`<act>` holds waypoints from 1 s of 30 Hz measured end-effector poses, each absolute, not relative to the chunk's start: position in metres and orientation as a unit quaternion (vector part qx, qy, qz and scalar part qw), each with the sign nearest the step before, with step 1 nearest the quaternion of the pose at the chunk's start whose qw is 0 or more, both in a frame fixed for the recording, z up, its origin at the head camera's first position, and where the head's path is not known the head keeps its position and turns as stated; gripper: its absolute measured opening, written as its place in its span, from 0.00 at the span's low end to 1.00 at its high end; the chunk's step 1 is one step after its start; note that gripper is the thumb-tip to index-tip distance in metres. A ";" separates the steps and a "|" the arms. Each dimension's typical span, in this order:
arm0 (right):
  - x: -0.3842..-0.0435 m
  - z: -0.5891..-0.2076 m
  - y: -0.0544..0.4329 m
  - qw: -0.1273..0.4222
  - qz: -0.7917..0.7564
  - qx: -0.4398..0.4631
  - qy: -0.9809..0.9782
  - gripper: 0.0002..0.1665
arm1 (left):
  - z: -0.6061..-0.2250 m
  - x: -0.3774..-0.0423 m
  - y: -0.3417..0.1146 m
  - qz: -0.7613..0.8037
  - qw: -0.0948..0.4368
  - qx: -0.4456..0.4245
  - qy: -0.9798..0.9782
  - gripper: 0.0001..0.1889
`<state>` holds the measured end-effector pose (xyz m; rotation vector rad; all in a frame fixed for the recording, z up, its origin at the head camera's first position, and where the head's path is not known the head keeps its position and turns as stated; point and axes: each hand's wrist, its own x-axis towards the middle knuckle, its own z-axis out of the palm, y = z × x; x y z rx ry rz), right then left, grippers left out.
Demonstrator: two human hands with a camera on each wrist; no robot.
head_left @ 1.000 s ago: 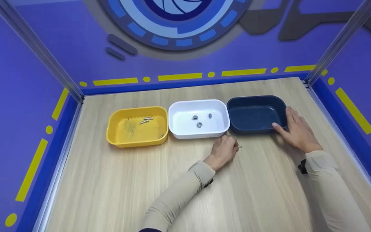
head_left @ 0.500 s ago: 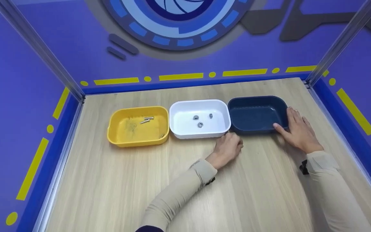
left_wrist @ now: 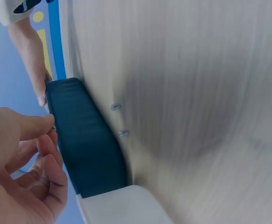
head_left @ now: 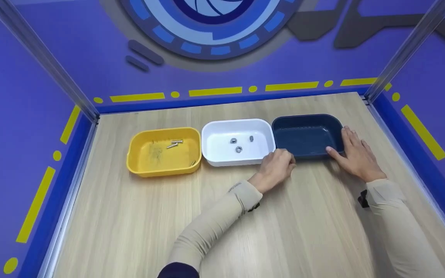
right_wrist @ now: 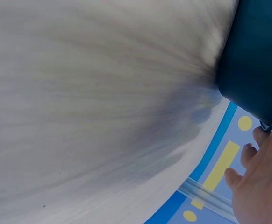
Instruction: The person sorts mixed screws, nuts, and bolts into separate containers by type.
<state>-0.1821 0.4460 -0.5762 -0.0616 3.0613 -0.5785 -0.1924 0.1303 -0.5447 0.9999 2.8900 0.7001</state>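
My left hand (head_left: pixel 274 170) is raised at the near left corner of the dark blue box (head_left: pixel 303 141). In the left wrist view its thumb and forefinger pinch a tiny metal piece (left_wrist: pixel 54 128), mostly hidden by the fingertips. My right hand (head_left: pixel 359 160) rests against the dark box's right end, fingers straight along the outer wall and thumb over the front rim. Two small bolt-like metal pieces, one metal piece (left_wrist: pixel 116 107) and another metal piece (left_wrist: pixel 123 133), lie on the table in front of that box; the head view does not show them.
A white box (head_left: pixel 238 160) with three nuts (head_left: pixel 238 149) stands left of the dark box, touching it. Further left is a yellow box (head_left: pixel 160 172) holding a few screws (head_left: pixel 174 143). Purple panels (head_left: pixel 245 73) enclose the wooden table (head_left: pixel 137 224) at back and sides.
My left hand has moved slightly away from me and to the right, up to the dark box's near rim. The small tip sticking out of its fingers has gone from sight. My right hand stays.
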 end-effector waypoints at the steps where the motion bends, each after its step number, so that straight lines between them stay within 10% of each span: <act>1: -0.182 -0.576 0.446 0.014 -0.184 -0.018 0.983 0.61 | -0.542 -0.194 0.131 0.224 0.005 0.316 0.922 0.06; 30: -0.183 -0.578 0.446 0.004 -0.196 -0.021 0.980 0.61 | -0.493 -0.256 0.169 0.256 -0.011 0.276 0.926 0.08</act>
